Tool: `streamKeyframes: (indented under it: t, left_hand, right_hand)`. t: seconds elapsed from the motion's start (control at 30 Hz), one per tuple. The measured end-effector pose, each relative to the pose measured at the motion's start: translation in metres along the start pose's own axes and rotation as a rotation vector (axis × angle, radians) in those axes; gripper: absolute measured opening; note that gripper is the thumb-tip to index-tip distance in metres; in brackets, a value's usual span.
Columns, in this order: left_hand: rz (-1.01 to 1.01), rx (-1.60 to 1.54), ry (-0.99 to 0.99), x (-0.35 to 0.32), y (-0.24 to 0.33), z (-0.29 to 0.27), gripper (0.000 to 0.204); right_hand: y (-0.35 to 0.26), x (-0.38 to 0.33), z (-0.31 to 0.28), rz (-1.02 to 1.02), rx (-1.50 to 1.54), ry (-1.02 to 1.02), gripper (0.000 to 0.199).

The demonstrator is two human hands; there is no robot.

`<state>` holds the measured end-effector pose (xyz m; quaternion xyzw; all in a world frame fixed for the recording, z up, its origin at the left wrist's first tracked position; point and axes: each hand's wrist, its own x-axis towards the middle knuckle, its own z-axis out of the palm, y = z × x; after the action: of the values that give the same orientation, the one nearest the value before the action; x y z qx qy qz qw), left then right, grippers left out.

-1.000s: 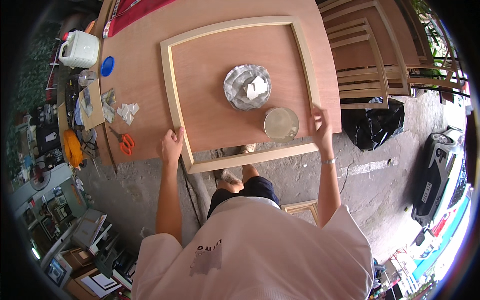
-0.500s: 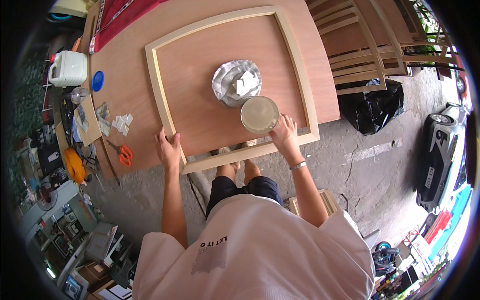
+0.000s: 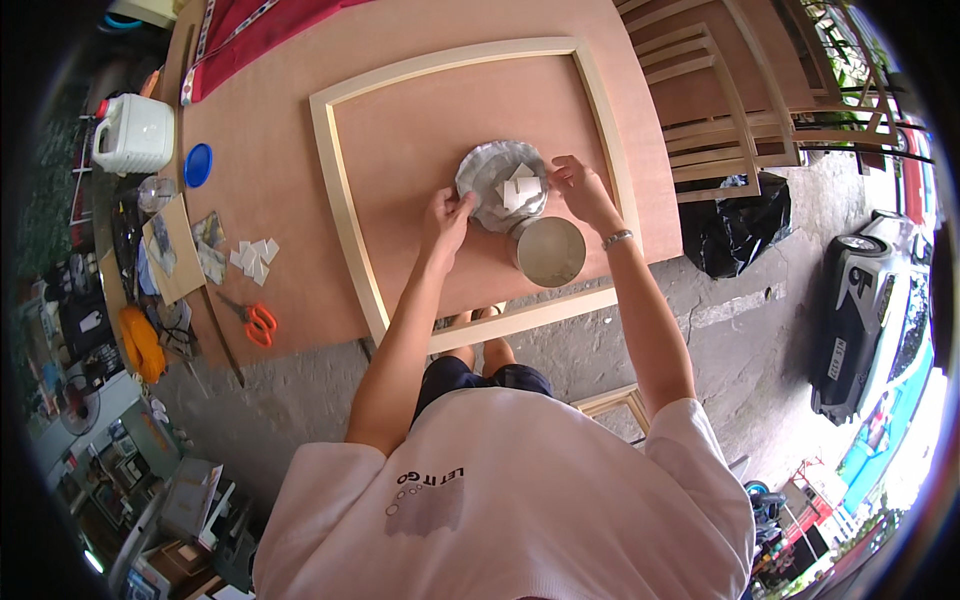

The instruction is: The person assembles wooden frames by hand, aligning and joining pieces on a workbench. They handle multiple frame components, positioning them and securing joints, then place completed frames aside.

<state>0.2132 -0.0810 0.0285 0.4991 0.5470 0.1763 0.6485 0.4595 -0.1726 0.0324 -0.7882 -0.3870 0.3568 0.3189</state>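
Observation:
A shallow silver dish (image 3: 482, 178) with a crinkled surface lies inside a light wooden frame (image 3: 335, 170) on the table. It holds several small white pieces (image 3: 522, 192). My left hand (image 3: 447, 225) is closed at the dish's left rim, with the thumb over the edge and the other fingers partly hidden. At the right rim is my right hand (image 3: 590, 195), its fingers apart and holding nothing. A round tin (image 3: 551, 252) with a pale, cloudy top stands just in front of the dish.
On the table's left are orange-handled scissors (image 3: 260, 324), loose white pieces (image 3: 255, 259), a blue lid (image 3: 198, 165) and a white jug (image 3: 135, 134). Red cloth (image 3: 235, 45) covers the far left corner. Slatted wooden frames (image 3: 715, 110) and a black bag (image 3: 745, 225) stand at the right.
My left hand has left the wooden frame and moved to the dish's left rim. My right hand has let go of the tin and moved up to the dish's right side.

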Motion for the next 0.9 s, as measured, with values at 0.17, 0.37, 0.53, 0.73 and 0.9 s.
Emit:
streamKeyframes:
  t: [0.17, 0.37, 0.53, 0.73, 0.9]
  left_hand:
    - [0.063, -0.077, -0.145, 0.029, 0.005, 0.006, 0.044]
    - [0.028, -0.413, -0.305, 0.067, -0.003, 0.024, 0.052]
    - [-0.198, -0.640, -0.497, 0.069, 0.034, 0.017, 0.060]
    - [-0.133, -0.652, -0.480, 0.088, 0.042, 0.029, 0.059]
    - [-0.080, -0.574, -0.506, 0.055, 0.139, 0.059, 0.055]
  right_hand:
    - [-0.010, 0.019, -0.002, 0.213, 0.307, -0.233, 0.026]
    - [0.004, 0.034, -0.008, 0.289, 0.370, -0.202, 0.032]
    - [-0.026, 0.039, -0.011, 0.383, 0.478, -0.182, 0.029]
    - [-0.028, 0.048, -0.023, 0.344, 0.477, -0.171, 0.036]
    - [-0.050, 0.037, -0.091, 0.131, 0.858, -0.204, 0.039]
